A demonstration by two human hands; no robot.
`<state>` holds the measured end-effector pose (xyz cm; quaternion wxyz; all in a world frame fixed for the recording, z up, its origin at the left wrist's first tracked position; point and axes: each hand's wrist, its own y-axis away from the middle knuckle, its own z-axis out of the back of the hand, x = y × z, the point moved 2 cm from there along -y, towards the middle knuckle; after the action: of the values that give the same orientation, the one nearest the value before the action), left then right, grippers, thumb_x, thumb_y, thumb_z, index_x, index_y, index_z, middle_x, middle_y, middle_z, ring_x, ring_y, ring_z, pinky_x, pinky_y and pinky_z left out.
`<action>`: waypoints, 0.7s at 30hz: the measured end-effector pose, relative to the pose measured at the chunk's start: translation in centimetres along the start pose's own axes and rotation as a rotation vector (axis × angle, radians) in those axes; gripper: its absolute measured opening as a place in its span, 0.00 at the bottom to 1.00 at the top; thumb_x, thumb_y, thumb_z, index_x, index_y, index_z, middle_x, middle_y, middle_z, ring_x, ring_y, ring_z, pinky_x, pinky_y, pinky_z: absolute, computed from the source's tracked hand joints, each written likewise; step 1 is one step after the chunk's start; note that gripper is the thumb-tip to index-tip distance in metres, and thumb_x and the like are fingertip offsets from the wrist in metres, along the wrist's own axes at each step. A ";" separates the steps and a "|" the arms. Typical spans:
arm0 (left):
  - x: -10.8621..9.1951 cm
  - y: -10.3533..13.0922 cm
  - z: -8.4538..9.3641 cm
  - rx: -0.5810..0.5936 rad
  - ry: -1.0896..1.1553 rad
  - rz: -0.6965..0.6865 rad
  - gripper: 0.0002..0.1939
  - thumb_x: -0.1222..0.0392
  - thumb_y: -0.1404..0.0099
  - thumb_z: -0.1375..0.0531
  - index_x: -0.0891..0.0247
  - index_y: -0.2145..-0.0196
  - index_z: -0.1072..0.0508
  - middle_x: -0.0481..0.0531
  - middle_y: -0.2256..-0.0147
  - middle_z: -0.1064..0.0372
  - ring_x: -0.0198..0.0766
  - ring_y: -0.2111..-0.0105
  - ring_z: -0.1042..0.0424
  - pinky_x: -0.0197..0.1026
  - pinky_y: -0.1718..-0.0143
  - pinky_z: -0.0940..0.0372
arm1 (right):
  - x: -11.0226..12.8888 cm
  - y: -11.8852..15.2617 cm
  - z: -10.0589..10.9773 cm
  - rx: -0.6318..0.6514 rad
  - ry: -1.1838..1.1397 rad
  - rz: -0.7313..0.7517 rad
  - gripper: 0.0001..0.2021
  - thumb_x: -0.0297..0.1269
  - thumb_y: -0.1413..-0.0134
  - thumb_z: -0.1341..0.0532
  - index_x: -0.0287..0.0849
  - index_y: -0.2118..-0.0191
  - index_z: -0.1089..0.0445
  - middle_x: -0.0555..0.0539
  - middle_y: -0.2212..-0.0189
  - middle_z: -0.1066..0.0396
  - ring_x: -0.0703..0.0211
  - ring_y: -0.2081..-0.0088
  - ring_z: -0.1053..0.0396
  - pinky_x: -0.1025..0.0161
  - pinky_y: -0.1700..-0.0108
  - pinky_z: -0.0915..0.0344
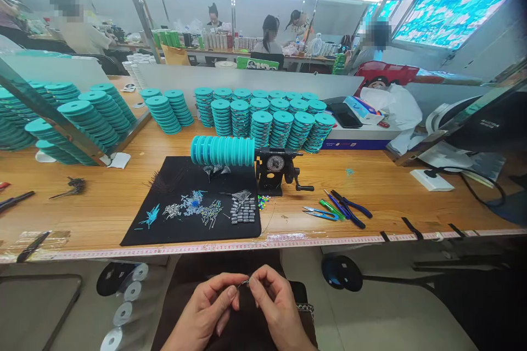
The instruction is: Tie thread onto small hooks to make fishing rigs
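Note:
Below the table edge, over my lap, my left hand (pixel 208 304) and my right hand (pixel 274 301) meet with their fingertips pinched. Between them is a small metal fitting (pixel 244 283) that looks like a fishing swivel; its details are too small to make out. A black mat (pixel 142 230) lies on the table in front of me. It bears blue sleeves (pixel 151 216), small metal fittings (pixel 172 210), clear beads (pixel 192 203), pins (pixel 212 213) and grey weights (pixel 244 211). Behind it, a winder (pixel 275 167) with a crank holds a row of turquoise spools (pixel 222 151).
Stacks of turquoise spools (pixel 261 123) stand at the back. Right of the mat lie pliers (pixel 352 208), blue snips (pixel 321 213) and a green tool (pixel 332 209). A tape measure (pixel 321 241) runs along the front edge. People sit at benches beyond the partition (pixel 288 81).

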<state>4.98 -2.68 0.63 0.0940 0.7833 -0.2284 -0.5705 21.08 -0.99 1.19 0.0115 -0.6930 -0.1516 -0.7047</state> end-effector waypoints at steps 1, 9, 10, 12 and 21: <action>0.0 0.0 0.0 -0.004 0.005 -0.002 0.17 0.49 0.38 0.36 0.62 0.56 0.22 0.43 0.75 0.37 0.21 0.84 0.48 0.32 0.83 0.59 | 0.0 0.0 0.0 0.003 -0.001 -0.003 0.18 0.50 0.39 0.42 0.41 0.72 0.37 0.54 0.77 0.43 0.63 0.74 0.46 0.66 0.71 0.46; 0.0 -0.2 0.0 0.013 0.011 -0.008 0.17 0.49 0.38 0.36 0.62 0.57 0.22 0.44 0.75 0.35 0.20 0.85 0.48 0.32 0.83 0.60 | 0.0 0.1 -0.1 -0.011 -0.005 -0.011 0.18 0.51 0.40 0.42 0.41 0.71 0.36 0.54 0.77 0.43 0.63 0.74 0.46 0.66 0.71 0.46; -0.1 -0.2 0.0 0.016 0.019 -0.007 0.17 0.49 0.38 0.36 0.62 0.57 0.22 0.44 0.75 0.35 0.20 0.85 0.48 0.32 0.83 0.60 | 0.0 0.1 0.0 -0.017 -0.004 -0.010 0.18 0.51 0.40 0.42 0.41 0.72 0.36 0.54 0.77 0.44 0.63 0.74 0.46 0.66 0.71 0.46; -0.1 -0.2 -0.1 0.019 0.032 -0.004 0.17 0.49 0.38 0.36 0.61 0.56 0.22 0.44 0.75 0.35 0.20 0.85 0.48 0.32 0.83 0.59 | 0.0 0.0 0.1 -0.028 -0.003 -0.003 0.18 0.50 0.40 0.42 0.41 0.72 0.36 0.54 0.77 0.44 0.63 0.74 0.47 0.66 0.71 0.47; 0.2 -0.2 0.0 0.029 0.018 0.015 0.18 0.47 0.38 0.36 0.60 0.56 0.22 0.44 0.76 0.35 0.20 0.86 0.48 0.31 0.84 0.58 | -0.2 0.0 -0.2 -0.020 -0.005 0.004 0.18 0.51 0.40 0.42 0.41 0.72 0.36 0.54 0.77 0.44 0.64 0.75 0.47 0.66 0.72 0.47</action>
<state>5.13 -2.59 0.35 0.0891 0.7880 -0.2417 -0.5592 20.92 -1.08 1.04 0.0057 -0.6950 -0.1433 -0.7045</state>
